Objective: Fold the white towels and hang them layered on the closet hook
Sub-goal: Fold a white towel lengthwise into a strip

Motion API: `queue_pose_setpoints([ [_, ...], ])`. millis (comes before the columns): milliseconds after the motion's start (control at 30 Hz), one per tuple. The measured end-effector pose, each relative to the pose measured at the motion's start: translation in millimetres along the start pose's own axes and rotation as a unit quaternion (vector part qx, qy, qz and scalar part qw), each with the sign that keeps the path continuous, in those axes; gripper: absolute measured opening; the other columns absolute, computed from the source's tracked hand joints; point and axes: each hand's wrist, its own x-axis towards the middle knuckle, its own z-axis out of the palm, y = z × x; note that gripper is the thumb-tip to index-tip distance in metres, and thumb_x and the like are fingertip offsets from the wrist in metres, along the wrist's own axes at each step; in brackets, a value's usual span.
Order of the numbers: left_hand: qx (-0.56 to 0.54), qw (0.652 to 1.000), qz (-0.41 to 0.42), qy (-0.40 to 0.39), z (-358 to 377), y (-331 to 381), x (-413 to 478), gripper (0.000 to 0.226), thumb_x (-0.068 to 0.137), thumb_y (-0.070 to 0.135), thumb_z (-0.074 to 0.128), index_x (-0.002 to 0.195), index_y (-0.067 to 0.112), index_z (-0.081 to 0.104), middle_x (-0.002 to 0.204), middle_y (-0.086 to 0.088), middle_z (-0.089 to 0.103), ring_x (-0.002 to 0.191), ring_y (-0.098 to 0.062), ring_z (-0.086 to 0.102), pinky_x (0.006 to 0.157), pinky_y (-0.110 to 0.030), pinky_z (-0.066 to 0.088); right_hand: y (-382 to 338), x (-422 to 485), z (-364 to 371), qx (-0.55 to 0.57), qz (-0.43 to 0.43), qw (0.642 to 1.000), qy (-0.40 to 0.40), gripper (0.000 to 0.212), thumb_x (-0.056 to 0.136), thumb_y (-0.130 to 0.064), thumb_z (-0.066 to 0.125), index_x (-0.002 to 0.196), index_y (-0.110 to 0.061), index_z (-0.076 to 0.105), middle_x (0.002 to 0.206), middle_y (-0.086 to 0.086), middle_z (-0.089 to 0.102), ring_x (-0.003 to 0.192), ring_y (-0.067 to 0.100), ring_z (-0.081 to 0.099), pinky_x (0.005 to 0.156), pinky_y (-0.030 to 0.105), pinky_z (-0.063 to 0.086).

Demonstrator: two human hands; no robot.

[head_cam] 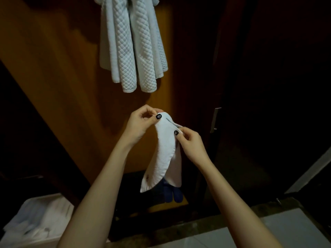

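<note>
Both raised, left hand (141, 122) and right hand (189, 140) pinch a seemingly folded white towel's (164, 154) top edge.

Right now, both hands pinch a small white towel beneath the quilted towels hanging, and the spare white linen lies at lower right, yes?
No. The head view shows the spare white linen at lower left. The left hand and right hand do pinch the small white towel beneath the hanging quilted towels.

The left forearm (100, 185) and right forearm (232, 194) are raised forward and angled toward each other. The left hand (141, 122) is held slightly higher, thumb pinched against curled fingers. The right hand (189, 140) is set just beside it, lower, thumb and forefinger likewise pinched.
</note>
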Motion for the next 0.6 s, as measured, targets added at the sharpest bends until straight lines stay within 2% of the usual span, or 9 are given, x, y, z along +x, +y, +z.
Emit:
queue_pose_setpoints([
  [67, -0.012, 1.000, 0.004, -0.004, -6.6, 3.8, -5.4, 0.011, 0.086, 0.005, 0.066, 0.081, 0.011, 0.057, 0.100, -0.003, 0.071, 0.095, -0.014, 0.067, 0.082, -0.024, 0.053, -0.6, 1.4, 4.6, -0.010, -0.024, 1.000, 0.016, 0.016, 0.097, -0.013, 0.056, 0.094, -0.013, 0.072, 0.114, -0.003, 0.066, 0.101, 0.007, 0.059, 0.080, 0.025, 0.046],
  [167, -0.047, 0.999, 0.000, -0.027, -15.2, 12.4, -13.7, 0.011, 0.083, 0.015, 0.070, 0.080, 0.016, 0.060, 0.097, -0.003, 0.073, 0.097, -0.018, 0.068, 0.084, -0.026, 0.053, -5.8, 8.0, 5.4, -0.009, -0.003, 1.000, -0.029, 0.015, 0.097, -0.017, 0.059, 0.104, -0.015, 0.072, 0.145, -0.002, 0.043, 0.128, 0.001, 0.039, 0.094, 0.009, 0.036],
  [233, -0.068, 0.997, -0.003, -0.037, -20.3, 18.2, -18.4, 0.012, 0.084, 0.013, 0.069, 0.078, 0.023, 0.064, 0.096, -0.002, 0.073, 0.097, -0.018, 0.068, 0.082, -0.026, 0.054, -13.5, 13.6, 4.1, -0.006, 0.000, 0.996, -0.087, 0.013, 0.097, -0.019, 0.060, 0.102, -0.021, 0.072, 0.154, 0.001, 0.035, 0.137, -0.002, 0.025, 0.112, 0.024, 0.030],
  [300, -0.081, 0.996, -0.010, -0.045, -26.2, 24.3, -23.2, 0.015, 0.085, 0.011, 0.066, 0.078, 0.024, 0.066, 0.097, -0.002, 0.072, 0.097, -0.018, 0.067, 0.081, -0.026, 0.054, -23.8, 19.6, 3.8, -0.031, -0.008, 0.989, -0.148, 0.012, 0.096, -0.020, 0.061, 0.099, -0.025, 0.071, 0.160, 0.003, 0.026, 0.147, 0.004, 0.012, 0.121, 0.038, 0.017],
  [367, -0.083, 0.995, -0.019, -0.050, -32.5, 32.1, -28.2, 0.016, 0.085, 0.010, 0.066, 0.078, 0.025, 0.067, 0.097, -0.001, 0.072, 0.096, -0.017, 0.067, 0.078, -0.024, 0.053, -34.3, 27.4, 4.4, -0.073, -0.021, 0.977, -0.197, 0.010, 0.093, -0.020, 0.064, 0.098, -0.027, 0.071, 0.162, -0.001, 0.017, 0.150, 0.009, 0.004, 0.120, 0.037, 0.009],
  [433, -0.063, 0.997, -0.021, -0.047, -39.7, 40.7, -32.5, 0.016, 0.085, 0.012, 0.068, 0.077, 0.026, 0.067, 0.096, 0.000, 0.072, 0.095, -0.016, 0.068, 0.076, -0.022, 0.053, -42.9, 34.0, 4.9, -0.080, -0.028, 0.968, -0.237, 0.008, 0.092, -0.019, 0.066, 0.096, -0.021, 0.073, 0.152, 0.000, 0.038, 0.141, 0.009, 0.029, 0.115, 0.032, 0.023],
  [500, -0.023, 0.999, -0.014, -0.033, -48.1, 49.2, -36.2, 0.013, 0.085, 0.011, 0.069, 0.079, 0.021, 0.065, 0.093, 0.002, 0.073, 0.093, -0.013, 0.068, 0.074, -0.019, 0.052, -51.0, 37.5, 6.6, -0.073, -0.035, 0.960, -0.269, 0.013, 0.093, -0.015, 0.064, 0.090, -0.004, 0.072, 0.111, 0.008, 0.067, 0.103, 0.008, 0.060, 0.096, 0.030, 0.044],
  [533, 0.003, 1.000, -0.011, -0.025, -52.4, 52.2, -37.5, 0.012, 0.085, 0.008, 0.068, 0.079, 0.017, 0.062, 0.091, 0.002, 0.073, 0.091, -0.012, 0.068, 0.074, -0.019, 0.052, -54.8, 38.5, 7.7, -0.086, -0.038, 0.956, -0.278, 0.017, 0.093, -0.014, 0.064, 0.086, 0.000, 0.071, 0.091, 0.008, 0.069, 0.085, 0.009, 0.062, 0.084, 0.028, 0.046],
  [600, 0.089, 0.996, -0.008, -0.011, -60.8, 56.6, -41.1, 0.017, 0.087, 0.000, 0.066, 0.079, 0.013, 0.059, 0.092, 0.001, 0.072, 0.091, -0.010, 0.067, 0.078, -0.021, 0.051, -61.3, 41.5, 9.4, -0.156, -0.042, 0.947, -0.278, 0.022, 0.094, -0.018, 0.063, 0.081, -0.002, 0.072, 0.076, 0.001, 0.069, 0.069, 0.005, 0.059, 0.074, 0.026, 0.046],
])
